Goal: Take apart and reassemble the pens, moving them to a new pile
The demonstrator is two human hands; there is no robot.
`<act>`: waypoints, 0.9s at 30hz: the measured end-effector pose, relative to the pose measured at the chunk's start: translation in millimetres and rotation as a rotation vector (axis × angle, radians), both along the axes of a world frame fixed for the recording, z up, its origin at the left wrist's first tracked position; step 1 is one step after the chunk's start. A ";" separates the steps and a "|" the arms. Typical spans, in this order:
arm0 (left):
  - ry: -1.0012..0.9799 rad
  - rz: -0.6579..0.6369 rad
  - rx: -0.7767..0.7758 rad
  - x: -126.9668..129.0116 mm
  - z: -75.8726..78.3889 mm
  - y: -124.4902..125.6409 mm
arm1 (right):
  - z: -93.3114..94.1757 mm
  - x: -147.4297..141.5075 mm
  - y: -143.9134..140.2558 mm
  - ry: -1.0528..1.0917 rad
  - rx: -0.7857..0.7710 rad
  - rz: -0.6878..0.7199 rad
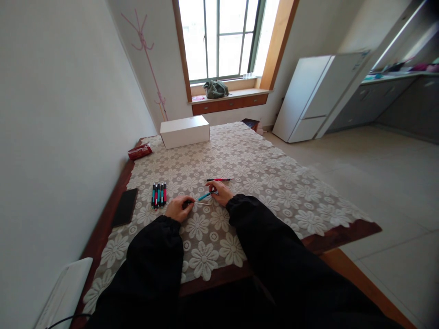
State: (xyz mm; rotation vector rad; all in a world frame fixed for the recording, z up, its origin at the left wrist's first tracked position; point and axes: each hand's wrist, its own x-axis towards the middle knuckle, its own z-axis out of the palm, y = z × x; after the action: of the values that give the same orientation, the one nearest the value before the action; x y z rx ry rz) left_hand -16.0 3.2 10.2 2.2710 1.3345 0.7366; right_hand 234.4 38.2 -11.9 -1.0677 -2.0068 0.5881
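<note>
My left hand (pixel 179 209) is closed on a short black pen part, and a thin white pen refill (pixel 202 203) sticks out from it to the right. My right hand (pixel 221 193) pinches a teal pen barrel (pixel 205 196) near its dark end. The barrel slants down toward my left fingertips; whether the parts touch there I cannot tell. Just beyond my right fingers lies a red and black pen (pixel 219 179). Several teal, red and black pens (pixel 158 195) lie side by side in a row left of my left hand.
A lace tablecloth (pixel 274 201) covers the wooden table. A dark flat object (pixel 125 207) lies near the left edge, with a red packet (pixel 140 151) and a white box (pixel 185 131) farther back. A white device (pixel 65 292) with a black cable is at lower left.
</note>
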 end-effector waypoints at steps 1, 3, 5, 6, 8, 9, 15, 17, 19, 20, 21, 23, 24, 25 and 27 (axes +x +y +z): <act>0.001 -0.001 0.002 0.0 0.3 -0.2 | 0.1 0.1 0.1 -0.003 0.001 0.000; 0.003 -0.002 0.007 0.2 0.9 -0.5 | 0.2 0.2 0.3 -0.010 0.003 0.000; 0.004 -0.004 0.010 0.3 1.5 -0.7 | 0.1 0.3 0.5 -0.012 0.005 -0.001; 0.004 -0.004 0.011 0.4 1.6 -0.7 | -0.1 0.3 0.7 -0.011 0.007 -0.003; 0.001 -0.003 0.010 0.5 1.6 -0.7 | -0.4 0.2 0.8 -0.006 0.010 -0.003; -0.001 -0.002 0.011 0.5 1.5 -0.7 | -0.5 0.1 0.9 -0.004 0.010 -0.003; -0.005 -0.003 0.013 0.6 2.3 -1.2 | -1.2 -0.1 1.5 -0.009 0.007 0.000; 0.001 -0.004 0.011 0.6 2.6 -1.4 | -2.0 0.0 1.8 -0.008 0.009 0.002; 0.001 -0.005 0.006 0.7 2.6 -1.4 | -2.7 0.2 2.0 -0.006 0.011 0.002; -0.001 -0.005 0.003 0.7 2.5 -1.3 | -2.9 0.3 2.1 -0.005 0.011 0.002; -0.003 -0.004 0.000 0.7 2.3 -1.2 | -3.0 0.3 2.1 -0.005 0.010 0.000; -0.007 -0.002 -0.003 0.5 1.9 -0.9 | -2.9 0.3 2.0 -0.007 0.008 0.000; -0.007 0.000 -0.004 0.4 1.7 -0.8 | -2.7 0.2 1.9 -0.008 0.008 0.001; -0.007 0.002 -0.004 0.3 1.5 -0.7 | -2.4 0.1 1.7 -0.009 0.008 0.000; -0.007 0.006 -0.006 0.1 1.4 -0.7 | -1.6 -0.2 1.4 -0.012 0.007 -0.001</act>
State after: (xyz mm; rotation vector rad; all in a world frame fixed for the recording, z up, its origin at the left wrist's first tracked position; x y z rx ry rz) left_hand -15.9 2.5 11.5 2.2588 1.3387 0.7408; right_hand 234.1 39.7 -13.5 -1.0700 -2.0176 0.5751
